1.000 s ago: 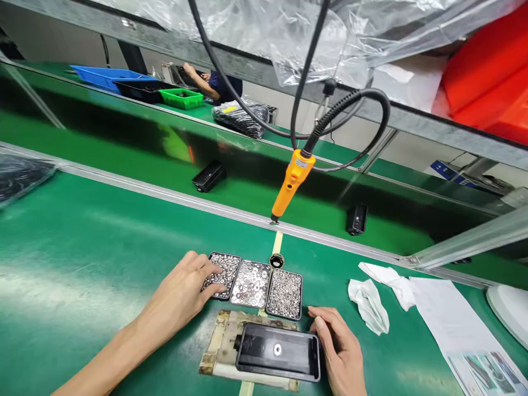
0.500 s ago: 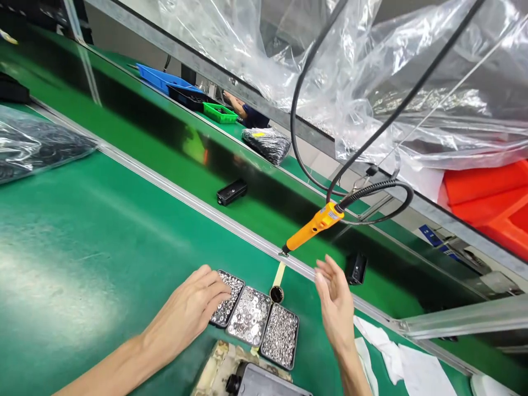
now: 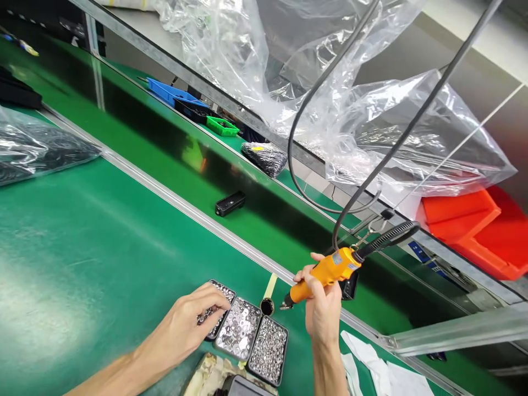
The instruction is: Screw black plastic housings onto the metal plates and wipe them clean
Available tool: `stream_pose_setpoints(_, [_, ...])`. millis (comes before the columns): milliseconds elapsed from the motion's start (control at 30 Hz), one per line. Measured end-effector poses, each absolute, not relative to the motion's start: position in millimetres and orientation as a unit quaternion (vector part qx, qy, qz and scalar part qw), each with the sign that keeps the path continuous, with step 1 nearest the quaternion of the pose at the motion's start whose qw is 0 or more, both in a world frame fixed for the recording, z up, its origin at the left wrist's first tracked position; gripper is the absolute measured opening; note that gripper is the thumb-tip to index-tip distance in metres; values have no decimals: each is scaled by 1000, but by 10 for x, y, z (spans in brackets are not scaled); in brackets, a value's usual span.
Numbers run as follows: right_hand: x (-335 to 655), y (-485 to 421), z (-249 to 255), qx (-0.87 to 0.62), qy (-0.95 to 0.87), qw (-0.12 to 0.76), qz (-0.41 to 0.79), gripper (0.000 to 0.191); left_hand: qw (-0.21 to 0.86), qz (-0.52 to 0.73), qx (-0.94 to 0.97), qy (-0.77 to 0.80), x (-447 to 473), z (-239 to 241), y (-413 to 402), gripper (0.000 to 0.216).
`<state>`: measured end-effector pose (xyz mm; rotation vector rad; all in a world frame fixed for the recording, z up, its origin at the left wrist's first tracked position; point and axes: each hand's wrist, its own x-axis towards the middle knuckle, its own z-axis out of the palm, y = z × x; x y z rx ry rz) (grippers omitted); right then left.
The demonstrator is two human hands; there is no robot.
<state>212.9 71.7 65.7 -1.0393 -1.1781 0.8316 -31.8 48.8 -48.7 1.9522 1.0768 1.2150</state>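
Observation:
My right hand (image 3: 320, 311) is wrapped round an orange electric screwdriver (image 3: 325, 275), whose tip points down and left towards the small trays. A black cable runs up from its rear end. My left hand (image 3: 192, 319) is at the leftmost tray of small metal parts (image 3: 223, 289), thumb and fingers pinched together; what lies between them is too small to make out. Beside it stand a tray of flat washers (image 3: 240, 330) and a tray of small shiny metal pieces (image 3: 268, 352). A round dark-faced disc (image 3: 267, 306) sits behind them on a yellow strip (image 3: 270, 286).
A dark grey housing (image 3: 247, 386) on a patterned block (image 3: 206, 374) lies at the front edge of view. Black devices (image 3: 230, 203) sit on the green belt (image 3: 173, 165) beyond the metal rail. White cloths (image 3: 371, 363) lie right; plastic film (image 3: 412, 132) and red bins (image 3: 474, 225) are overhead.
My right hand, open and apart before, has taken hold of the hanging electric screwdriver and brought it lower. My left hand stays at the leftmost tray, its fingertips now pinched. The view has shifted slightly.

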Motion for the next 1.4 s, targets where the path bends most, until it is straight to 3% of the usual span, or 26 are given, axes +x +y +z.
stream_pose_setpoints(67, [2085,535,747,-425,-479,664,386,53,331,449,730,395,-240,-422,433,24])
stream_pose_setpoints(200, [1973,236,967,-377,-430,703,422,22,363,430,739,371,-17,-283,269,19])
stream_pose_setpoints(300, [1923,61,1064,-349,-434,712,428,25,346,443,743,364,135,-232,153,10])
stream_pose_setpoints(467, [1857,-98,1065,-296,-443,710,460,23,317,498,740,323,233,-211,57,31])
stream_pose_setpoints(1067, [1607,-83,916,-231,-498,688,475,14,306,510,741,312,210,-227,-17,33])
stream_pose_setpoints(1400, [1641,-58,924,-243,-478,691,485,18,439,446,723,291,164,-181,27,44])
